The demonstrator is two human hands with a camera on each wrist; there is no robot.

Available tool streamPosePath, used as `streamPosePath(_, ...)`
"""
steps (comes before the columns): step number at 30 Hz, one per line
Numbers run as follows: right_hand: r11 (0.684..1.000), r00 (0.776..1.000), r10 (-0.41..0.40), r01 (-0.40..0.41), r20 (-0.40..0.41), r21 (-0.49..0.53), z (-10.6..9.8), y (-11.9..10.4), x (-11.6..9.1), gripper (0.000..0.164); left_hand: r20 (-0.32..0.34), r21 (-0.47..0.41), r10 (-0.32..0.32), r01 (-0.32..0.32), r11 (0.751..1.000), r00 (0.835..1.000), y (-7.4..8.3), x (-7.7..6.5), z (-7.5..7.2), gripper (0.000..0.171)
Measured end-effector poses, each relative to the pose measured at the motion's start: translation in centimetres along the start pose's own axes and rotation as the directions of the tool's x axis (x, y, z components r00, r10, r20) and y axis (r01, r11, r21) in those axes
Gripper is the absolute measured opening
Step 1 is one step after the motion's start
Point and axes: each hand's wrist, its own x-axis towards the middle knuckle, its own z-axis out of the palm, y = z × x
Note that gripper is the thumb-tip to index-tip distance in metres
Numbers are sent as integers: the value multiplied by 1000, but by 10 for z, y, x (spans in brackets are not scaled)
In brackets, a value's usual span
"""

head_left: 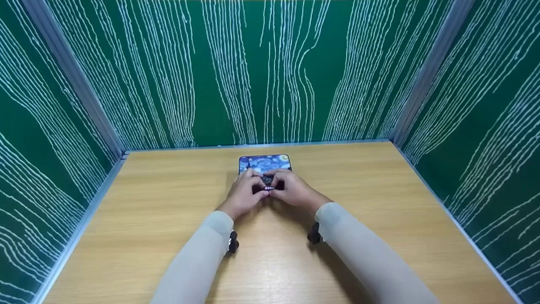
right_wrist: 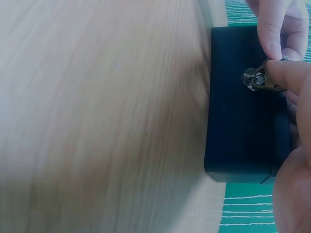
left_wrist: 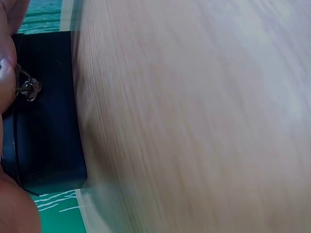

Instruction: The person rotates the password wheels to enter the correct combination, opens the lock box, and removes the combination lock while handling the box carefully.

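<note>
A dark box [right_wrist: 238, 131] with a blue and yellow swirled picture on its lid [head_left: 265, 161] stands on the table in front of me. From the clasp [left_wrist: 32, 89] on its near side hangs a small padlock [head_left: 269, 188] with a row of little dials. Its shackle [right_wrist: 265, 89] passes through the clasp. My left hand [head_left: 244, 193] pinches the padlock from the left, thumb and forefinger at its end. Opposite, my right hand [head_left: 296, 190] pinches it from the right. Fingers cover most of the lock body in both wrist views.
The wooden table [head_left: 177, 185] spreads around the box. Green walls [head_left: 270, 84] with white wavy lines enclose it at the back and both sides, with grey corner posts [head_left: 84, 80]. Dark wrist devices [head_left: 233, 242] sit under both sleeves.
</note>
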Motion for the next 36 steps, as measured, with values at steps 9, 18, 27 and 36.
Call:
streamPosePath(9, 1000, 1000, 25, -25, 1, 15, 0, 2, 1, 12, -2, 2, -14, 14, 1000, 1000, 0, 0, 2, 11)
streamPosePath(18, 999, 1000, 26, -26, 2, 29, 0, 1, 1, 11, 12, 0, -36, 36, 999, 999, 3, 0, 0, 13)
streamPosePath(27, 998, 998, -56, 56, -25, 9, -1, 1, 0, 12, -13, 1, 6, -6, 1000, 1000, 4, -1, 0, 10)
streamPosePath(36, 998, 998, -62, 62, -30, 12, -2, 2, 0, 12, -13, -2, -9, 8, 1000, 1000, 5, -1, 1, 11)
